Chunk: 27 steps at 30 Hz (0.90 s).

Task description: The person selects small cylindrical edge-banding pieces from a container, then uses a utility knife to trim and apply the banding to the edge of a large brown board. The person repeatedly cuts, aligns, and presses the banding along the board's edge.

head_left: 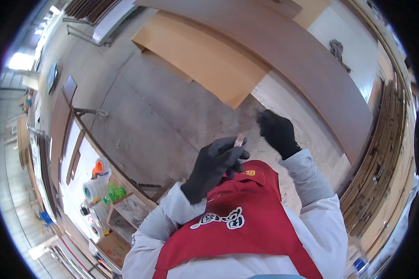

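My left hand [216, 160], in a black glove, is raised in front of my red apron [260, 232]. Between its thumb and fingers is a small, short, pale pinkish piece with a tan tip [239, 140]; its exact kind is not clear. To the right and slightly farther forward is my right hand [279, 134], also black-gloved. Its fingers are curled together and a little blurred, so whatever they may hold is hidden. The two hands are apart. Just beyond them lies the near corner of a tan cardboard sheet [205, 58].
A long brown panel [293, 60] runs behind the cardboard, with a grey rag [338, 53] farther right. Stacked brown boards [377, 172] stand along the right. At left, a workbench holds tape rolls [96, 188], an orange tape dispenser [99, 167] and a green bottle [114, 194].
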Each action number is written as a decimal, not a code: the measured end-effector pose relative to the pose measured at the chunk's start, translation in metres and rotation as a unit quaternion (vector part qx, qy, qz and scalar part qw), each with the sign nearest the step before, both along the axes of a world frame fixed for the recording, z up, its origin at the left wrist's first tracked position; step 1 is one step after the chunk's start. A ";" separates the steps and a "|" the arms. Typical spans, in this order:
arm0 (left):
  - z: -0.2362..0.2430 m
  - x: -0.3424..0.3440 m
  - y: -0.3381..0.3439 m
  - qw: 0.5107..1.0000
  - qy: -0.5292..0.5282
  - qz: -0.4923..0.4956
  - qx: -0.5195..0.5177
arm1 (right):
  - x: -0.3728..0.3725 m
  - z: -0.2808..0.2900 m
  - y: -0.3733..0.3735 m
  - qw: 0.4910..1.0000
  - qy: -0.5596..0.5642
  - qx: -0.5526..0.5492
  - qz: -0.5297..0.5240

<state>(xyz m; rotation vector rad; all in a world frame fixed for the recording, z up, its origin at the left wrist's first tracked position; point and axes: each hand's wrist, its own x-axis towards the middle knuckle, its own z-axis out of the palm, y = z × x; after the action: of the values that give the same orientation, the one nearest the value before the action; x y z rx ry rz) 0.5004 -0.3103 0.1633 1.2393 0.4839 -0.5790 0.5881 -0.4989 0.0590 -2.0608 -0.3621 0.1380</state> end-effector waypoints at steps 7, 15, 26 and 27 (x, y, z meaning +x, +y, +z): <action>-0.147 0.112 -0.067 0.987 -0.034 -0.053 -0.151 | -0.022 -0.074 -0.099 0.859 0.315 0.216 -0.342; -0.219 0.184 -0.140 0.987 -0.033 -0.059 -0.145 | -0.039 -0.112 -0.135 0.783 0.320 0.303 -0.439; -0.217 0.203 -0.159 0.991 -0.024 -0.082 -0.100 | -0.033 -0.110 -0.132 0.762 0.336 0.322 -0.450; -0.217 0.203 -0.159 0.991 -0.024 -0.082 -0.099 | -0.033 -0.110 -0.132 0.765 0.336 0.316 -0.450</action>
<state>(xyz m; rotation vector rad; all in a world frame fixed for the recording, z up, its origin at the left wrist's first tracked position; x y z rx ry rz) 0.7035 -0.4696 -0.0534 1.1054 0.2780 -0.7170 0.5552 -0.6309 -0.0507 -1.1951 0.9227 0.1268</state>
